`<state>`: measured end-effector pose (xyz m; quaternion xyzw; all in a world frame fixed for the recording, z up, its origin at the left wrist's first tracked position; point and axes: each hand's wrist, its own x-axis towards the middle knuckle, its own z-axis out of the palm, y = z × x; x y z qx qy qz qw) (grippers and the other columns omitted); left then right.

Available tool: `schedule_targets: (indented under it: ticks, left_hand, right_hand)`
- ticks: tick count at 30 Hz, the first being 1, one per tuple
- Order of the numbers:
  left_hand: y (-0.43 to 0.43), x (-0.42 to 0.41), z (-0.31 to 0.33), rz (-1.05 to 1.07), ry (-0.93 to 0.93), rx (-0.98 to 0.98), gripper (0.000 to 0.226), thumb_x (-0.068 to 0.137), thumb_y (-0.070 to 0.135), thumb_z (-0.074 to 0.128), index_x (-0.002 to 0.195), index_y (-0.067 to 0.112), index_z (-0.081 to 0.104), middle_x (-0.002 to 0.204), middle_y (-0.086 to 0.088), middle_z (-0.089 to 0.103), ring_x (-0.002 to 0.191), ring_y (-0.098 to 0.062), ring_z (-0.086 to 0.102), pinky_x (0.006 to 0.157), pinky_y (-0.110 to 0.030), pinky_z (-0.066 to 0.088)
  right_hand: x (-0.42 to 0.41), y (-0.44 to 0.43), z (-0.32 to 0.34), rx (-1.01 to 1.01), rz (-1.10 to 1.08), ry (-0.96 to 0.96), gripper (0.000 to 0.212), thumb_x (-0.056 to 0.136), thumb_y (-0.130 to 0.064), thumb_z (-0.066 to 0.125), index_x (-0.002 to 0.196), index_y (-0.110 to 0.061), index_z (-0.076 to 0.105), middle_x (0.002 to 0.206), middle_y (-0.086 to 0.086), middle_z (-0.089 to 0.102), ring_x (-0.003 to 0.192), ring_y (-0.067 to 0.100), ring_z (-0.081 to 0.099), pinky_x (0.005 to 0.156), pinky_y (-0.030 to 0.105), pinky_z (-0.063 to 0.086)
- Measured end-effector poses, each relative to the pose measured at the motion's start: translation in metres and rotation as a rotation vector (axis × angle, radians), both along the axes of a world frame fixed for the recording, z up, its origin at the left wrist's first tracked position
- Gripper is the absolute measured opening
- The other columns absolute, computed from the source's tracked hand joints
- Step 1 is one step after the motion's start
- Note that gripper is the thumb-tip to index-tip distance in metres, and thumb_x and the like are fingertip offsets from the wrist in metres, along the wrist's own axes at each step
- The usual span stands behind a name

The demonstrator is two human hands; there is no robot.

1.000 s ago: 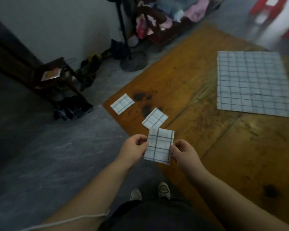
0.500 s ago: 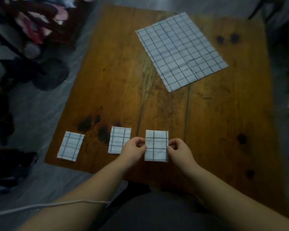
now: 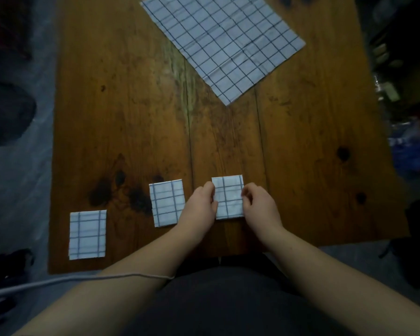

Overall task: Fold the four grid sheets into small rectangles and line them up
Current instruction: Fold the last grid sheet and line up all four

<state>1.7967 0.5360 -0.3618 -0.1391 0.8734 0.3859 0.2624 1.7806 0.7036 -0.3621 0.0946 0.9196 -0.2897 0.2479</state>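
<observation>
The third folded rectangle point(image 3: 228, 197) has come down onto the table point(image 3: 131, 117), right of the second rectangle point(image 3: 167, 202), with the left hand point(image 3: 199, 207) and right hand point(image 3: 260, 204) pinching its sides; only the far sheet point(image 3: 223, 42) is left to fold.

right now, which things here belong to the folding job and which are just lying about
Job: right folded sheet, pinched at its sides by the left hand and right hand; middle folded sheet; left folded sheet; flat unfolded sheet farther back; wooden table.
Lying about: white cord near the left forearm; dark bundle on the floor at left; blurred clutter at right.
</observation>
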Motion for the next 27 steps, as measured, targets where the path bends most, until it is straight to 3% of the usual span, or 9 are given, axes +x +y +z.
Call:
schedule_targets:
  ticks: [5,12,18,21,23,27]
  left_hand:
    - [0.000,-0.004,0.002,-0.135,-0.010,-0.061,0.018,0.099,0.029,0.056,0.115,0.032,0.051,0.106,0.009,0.055,0.092,-0.009,0.057,0.080,-0.029,0.053]
    - [0.008,-0.015,0.032,-0.484,-0.018,-0.363,0.051,0.090,0.027,0.067,0.135,0.025,0.043,0.127,0.000,0.054,0.112,-0.022,0.056,0.089,-0.042,0.055]
    - [0.050,-0.030,0.071,-0.626,0.218,-0.373,0.055,0.098,0.031,0.054,0.150,0.024,0.036,0.147,0.000,0.047,0.132,-0.021,0.046,0.107,-0.038,0.045]
    - [0.101,-0.037,0.091,-0.725,0.297,-0.351,0.064,0.100,0.035,0.052,0.156,0.030,0.023,0.163,0.000,0.027,0.149,-0.022,0.027,0.122,-0.044,0.027]
    - [0.145,-0.038,0.105,-0.790,0.377,-0.340,0.064,0.101,0.038,0.050,0.157,0.033,0.020,0.166,0.001,0.020,0.152,-0.022,0.021,0.122,-0.042,0.019]
    - [0.245,-0.025,0.128,-0.930,0.550,-0.316,0.063,0.101,0.042,0.046,0.157,0.032,0.019,0.166,-0.001,0.019,0.152,-0.023,0.019,0.122,-0.042,0.018]
  right_hand:
    - [0.001,-0.001,0.001,0.099,0.069,0.013,0.017,0.100,-0.029,0.053,0.114,-0.030,0.062,0.104,-0.014,0.054,0.094,0.006,0.054,0.080,0.030,0.055]
    - [0.009,0.014,0.029,0.215,0.239,0.023,0.033,0.100,-0.035,0.048,0.132,-0.033,0.056,0.124,-0.009,0.055,0.110,0.011,0.048,0.090,0.031,0.049]
    - [0.021,0.083,0.078,0.255,0.156,0.139,0.045,0.101,-0.028,0.047,0.146,-0.028,0.046,0.147,-0.007,0.047,0.139,0.014,0.037,0.113,0.035,0.035]
    - [0.033,0.136,0.100,0.289,0.056,0.181,0.050,0.102,-0.034,0.043,0.152,-0.031,0.038,0.155,-0.007,0.040,0.145,0.015,0.029,0.118,0.038,0.030]
    - [0.045,0.173,0.113,0.314,-0.022,0.208,0.054,0.102,-0.041,0.041,0.155,-0.034,0.031,0.159,-0.006,0.035,0.149,0.015,0.024,0.119,0.040,0.026]
    - [0.082,0.256,0.137,0.331,-0.138,0.253,0.059,0.103,-0.044,0.039,0.158,-0.035,0.021,0.165,-0.005,0.024,0.153,0.017,0.015,0.122,0.043,0.021]
